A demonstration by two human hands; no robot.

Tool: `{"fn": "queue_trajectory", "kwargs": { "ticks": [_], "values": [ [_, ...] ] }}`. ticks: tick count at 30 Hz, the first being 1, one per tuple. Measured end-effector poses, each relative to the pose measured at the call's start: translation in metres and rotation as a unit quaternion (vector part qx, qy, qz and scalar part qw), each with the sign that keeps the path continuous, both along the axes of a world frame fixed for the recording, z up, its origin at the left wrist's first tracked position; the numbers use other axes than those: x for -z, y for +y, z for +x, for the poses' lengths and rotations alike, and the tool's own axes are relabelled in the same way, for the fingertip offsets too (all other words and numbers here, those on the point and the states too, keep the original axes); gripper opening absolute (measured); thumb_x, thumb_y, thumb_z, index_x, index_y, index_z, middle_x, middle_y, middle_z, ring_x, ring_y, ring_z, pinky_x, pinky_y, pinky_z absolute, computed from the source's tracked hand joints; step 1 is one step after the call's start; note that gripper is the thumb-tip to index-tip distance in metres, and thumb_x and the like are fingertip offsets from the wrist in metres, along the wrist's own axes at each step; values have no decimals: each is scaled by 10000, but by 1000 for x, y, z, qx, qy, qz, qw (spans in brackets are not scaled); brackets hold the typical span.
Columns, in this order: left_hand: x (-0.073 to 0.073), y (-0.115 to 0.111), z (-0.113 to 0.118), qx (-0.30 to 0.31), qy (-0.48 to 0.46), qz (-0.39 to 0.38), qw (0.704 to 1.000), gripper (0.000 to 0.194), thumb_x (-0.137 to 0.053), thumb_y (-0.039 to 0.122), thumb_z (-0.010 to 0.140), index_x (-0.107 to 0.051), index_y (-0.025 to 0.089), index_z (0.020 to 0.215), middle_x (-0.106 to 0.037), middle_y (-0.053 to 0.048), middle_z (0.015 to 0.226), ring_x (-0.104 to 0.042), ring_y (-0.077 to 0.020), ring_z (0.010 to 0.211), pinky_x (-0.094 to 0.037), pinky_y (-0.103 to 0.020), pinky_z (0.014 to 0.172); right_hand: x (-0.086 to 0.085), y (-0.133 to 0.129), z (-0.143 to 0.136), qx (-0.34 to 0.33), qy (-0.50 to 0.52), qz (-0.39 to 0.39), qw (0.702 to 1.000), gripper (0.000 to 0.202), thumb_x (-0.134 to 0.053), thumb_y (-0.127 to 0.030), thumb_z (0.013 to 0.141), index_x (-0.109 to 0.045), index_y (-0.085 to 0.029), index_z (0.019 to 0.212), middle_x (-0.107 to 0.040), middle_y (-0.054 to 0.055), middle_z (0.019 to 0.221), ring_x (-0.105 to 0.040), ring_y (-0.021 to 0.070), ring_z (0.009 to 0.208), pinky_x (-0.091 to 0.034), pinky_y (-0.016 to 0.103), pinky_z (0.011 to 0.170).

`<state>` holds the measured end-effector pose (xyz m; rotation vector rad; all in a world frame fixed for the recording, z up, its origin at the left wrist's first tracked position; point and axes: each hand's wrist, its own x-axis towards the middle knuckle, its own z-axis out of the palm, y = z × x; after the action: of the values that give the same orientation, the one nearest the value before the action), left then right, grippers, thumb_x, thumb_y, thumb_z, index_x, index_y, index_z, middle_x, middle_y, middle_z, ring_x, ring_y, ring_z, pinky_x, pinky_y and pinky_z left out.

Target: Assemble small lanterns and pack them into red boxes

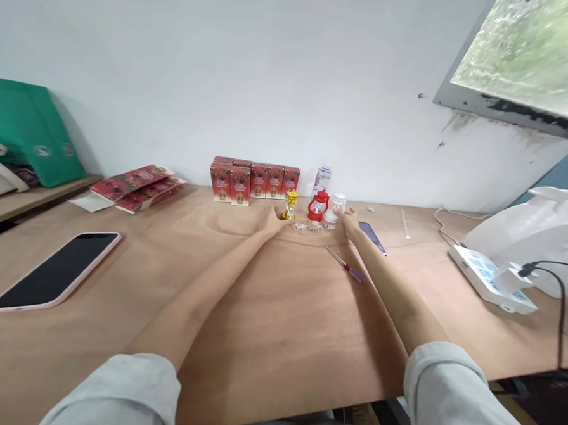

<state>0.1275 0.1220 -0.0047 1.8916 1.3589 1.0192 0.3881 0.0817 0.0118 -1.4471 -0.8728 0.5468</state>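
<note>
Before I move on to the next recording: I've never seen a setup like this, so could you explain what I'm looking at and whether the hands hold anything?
There is no machine here. A person works with two bare hands, and a camera worn on the head looks forward and down over a wooden table.

The left hand is at a gold lantern, and the right hand is at a white lantern. Both seem to touch; how firmly they grip is too small to tell.

Between them stands a red lantern, with small white pieces in front. Nearer lies a screwdriver. Red boxes stand behind, near the wall.
</note>
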Motion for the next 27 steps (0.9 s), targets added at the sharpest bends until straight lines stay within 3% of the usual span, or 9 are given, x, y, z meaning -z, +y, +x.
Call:
{"fn": "queue_trajectory", "kwargs": {
  "ticks": [5,11,19,27],
  "values": [
    [4,17,14,3,-31,-7,1000,805,-784,391,567,-430,140,1245,-611,-138,1173,-590,-245,1053,-442,-348,899,5,11,-8,-43,15,26,999,623,-706,-199,615,-425,-146,1169,-626,122,1116,-639,179,947,-535,312,817],
    [1,21,15,15,-18,-11,1000,532,-776,369,563,-590,150,1011,-674,-91,994,-618,-256,931,-470,-369,829,6,19,-13,-81,16,25,996,308,-711,-194,608,-554,-145,868,-678,61,881,-647,158,747,-548,326,723],
    [-3,16,8,72,-23,-14,997,538,-755,336,586,-592,133,1057,-673,-96,1055,-616,-239,969,-467,-334,854,10,10,-21,-93,-4,10,996,291,-691,-137,576,-567,-134,839,-668,36,802,-630,159,733,-533,335,727],
    [-4,11,-6,133,-35,-4,991,567,-718,347,608,-577,100,1099,-656,-113,1104,-616,-233,997,-464,-343,892,12,4,-52,-130,-41,11,991,354,-662,-149,583,-569,-146,924,-675,43,970,-638,164,852,-516,360,825]
  ]
}}
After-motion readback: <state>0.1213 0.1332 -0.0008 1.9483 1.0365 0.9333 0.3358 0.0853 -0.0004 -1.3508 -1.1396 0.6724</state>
